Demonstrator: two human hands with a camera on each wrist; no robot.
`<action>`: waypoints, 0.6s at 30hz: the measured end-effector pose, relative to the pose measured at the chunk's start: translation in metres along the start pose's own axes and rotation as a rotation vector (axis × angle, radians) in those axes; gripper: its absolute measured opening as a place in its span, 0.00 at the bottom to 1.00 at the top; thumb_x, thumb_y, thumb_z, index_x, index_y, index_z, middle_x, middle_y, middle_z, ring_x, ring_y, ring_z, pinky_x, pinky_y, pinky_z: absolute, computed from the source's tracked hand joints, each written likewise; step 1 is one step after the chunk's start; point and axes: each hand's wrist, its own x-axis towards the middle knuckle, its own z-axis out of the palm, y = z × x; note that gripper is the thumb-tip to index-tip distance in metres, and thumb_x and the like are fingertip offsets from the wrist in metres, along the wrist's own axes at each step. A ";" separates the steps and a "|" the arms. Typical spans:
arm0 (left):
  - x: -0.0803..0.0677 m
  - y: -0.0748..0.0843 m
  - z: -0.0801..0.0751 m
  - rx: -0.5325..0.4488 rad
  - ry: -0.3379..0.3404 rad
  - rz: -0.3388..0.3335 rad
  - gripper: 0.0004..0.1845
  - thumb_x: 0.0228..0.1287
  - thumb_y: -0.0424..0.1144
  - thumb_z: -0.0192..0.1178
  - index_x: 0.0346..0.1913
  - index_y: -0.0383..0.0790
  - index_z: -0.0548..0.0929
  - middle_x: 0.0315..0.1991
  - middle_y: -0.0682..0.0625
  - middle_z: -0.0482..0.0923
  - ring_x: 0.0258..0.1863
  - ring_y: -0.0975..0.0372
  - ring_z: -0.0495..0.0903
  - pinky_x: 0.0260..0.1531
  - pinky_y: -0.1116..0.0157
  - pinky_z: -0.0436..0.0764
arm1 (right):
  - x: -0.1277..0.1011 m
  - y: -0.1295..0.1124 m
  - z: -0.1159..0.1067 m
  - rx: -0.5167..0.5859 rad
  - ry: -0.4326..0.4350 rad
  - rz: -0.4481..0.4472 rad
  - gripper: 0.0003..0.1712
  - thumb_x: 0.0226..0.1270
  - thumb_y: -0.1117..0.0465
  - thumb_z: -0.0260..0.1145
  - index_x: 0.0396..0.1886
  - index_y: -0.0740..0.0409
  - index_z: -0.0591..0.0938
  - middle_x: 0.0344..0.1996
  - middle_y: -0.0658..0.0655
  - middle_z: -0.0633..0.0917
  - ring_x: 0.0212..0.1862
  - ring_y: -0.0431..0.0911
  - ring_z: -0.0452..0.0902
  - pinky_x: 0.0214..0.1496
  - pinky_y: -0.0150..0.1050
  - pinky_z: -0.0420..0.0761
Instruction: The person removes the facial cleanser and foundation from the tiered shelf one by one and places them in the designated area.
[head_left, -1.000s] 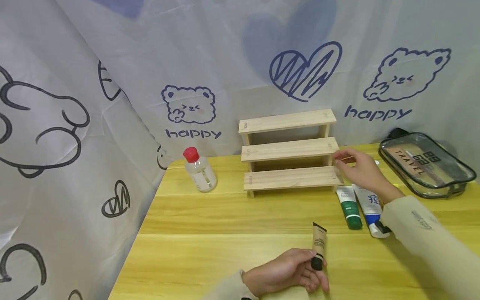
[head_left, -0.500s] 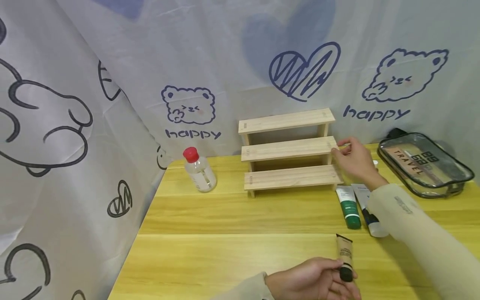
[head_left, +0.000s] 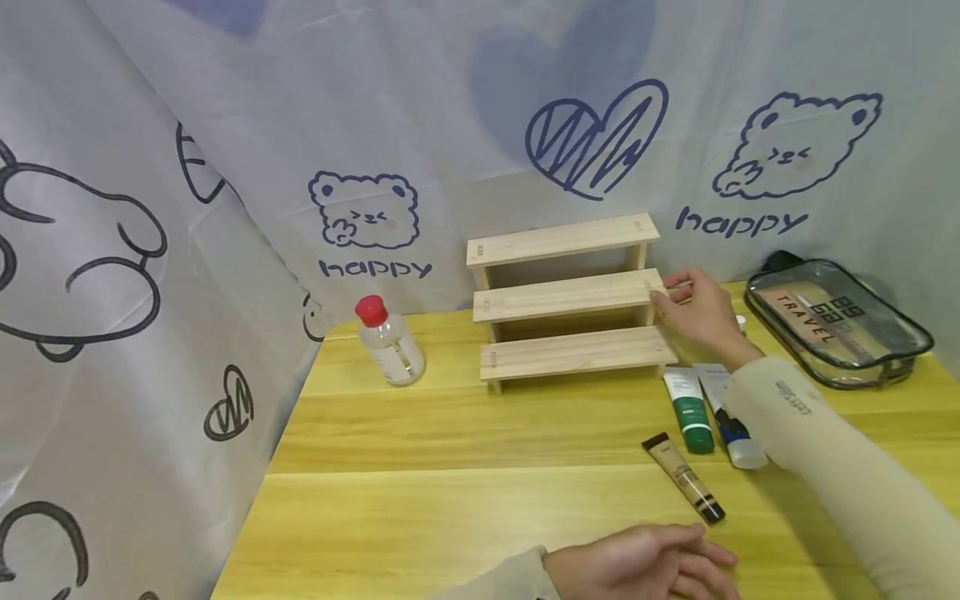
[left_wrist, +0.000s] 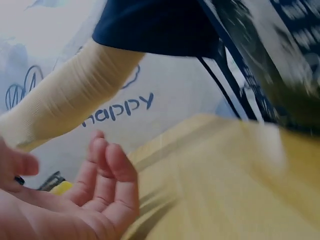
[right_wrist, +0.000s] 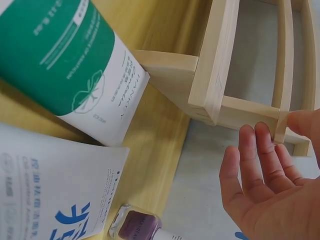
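My right hand (head_left: 701, 315) is at the right end of the three-tier wooden shelf rack (head_left: 566, 296). In the right wrist view its thumb and index finger pinch the end of a tier board (right_wrist: 282, 125), while the other fingers (right_wrist: 250, 165) curve below. My left hand (head_left: 648, 562) is palm up and loosely spread at the front, holding nothing; the left wrist view shows its relaxed fingers (left_wrist: 120, 170). A small beige tube with black ends (head_left: 684, 477) lies on the table just beyond the left fingertips.
Right of the rack lie a green-and-white tube (head_left: 690, 408) and a white-and-blue tube (head_left: 735, 429), partly behind the right sleeve. A purple bottle (right_wrist: 140, 225) is near them. A clear travel pouch (head_left: 840, 325) sits back right, a red-capped bottle (head_left: 392, 346) left.
My left hand has moved right and let go of the beige tube, which now lies on the table. My right hand has risen slightly from the rack's lower side to the middle tier's end.
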 end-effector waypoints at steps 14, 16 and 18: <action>0.002 0.036 -0.028 1.074 0.558 0.572 0.15 0.80 0.43 0.63 0.61 0.40 0.80 0.43 0.55 0.82 0.29 0.78 0.72 0.33 0.80 0.77 | 0.000 0.001 0.002 0.015 0.007 -0.004 0.31 0.87 0.45 0.58 0.71 0.66 0.71 0.56 0.70 0.79 0.51 0.61 0.79 0.42 0.42 0.79; 0.006 0.042 -0.030 1.201 0.652 0.567 0.17 0.79 0.45 0.65 0.62 0.42 0.80 0.47 0.54 0.81 0.32 0.78 0.72 0.35 0.81 0.75 | 0.000 0.001 0.002 0.019 0.008 -0.007 0.31 0.87 0.45 0.58 0.71 0.66 0.71 0.56 0.70 0.79 0.51 0.60 0.79 0.42 0.41 0.79; 0.008 0.046 -0.031 1.311 0.710 0.538 0.19 0.79 0.49 0.65 0.63 0.44 0.79 0.48 0.55 0.79 0.35 0.76 0.72 0.36 0.81 0.72 | 0.000 0.000 0.001 0.019 0.010 -0.013 0.30 0.87 0.45 0.59 0.71 0.66 0.71 0.56 0.70 0.80 0.50 0.60 0.80 0.41 0.40 0.79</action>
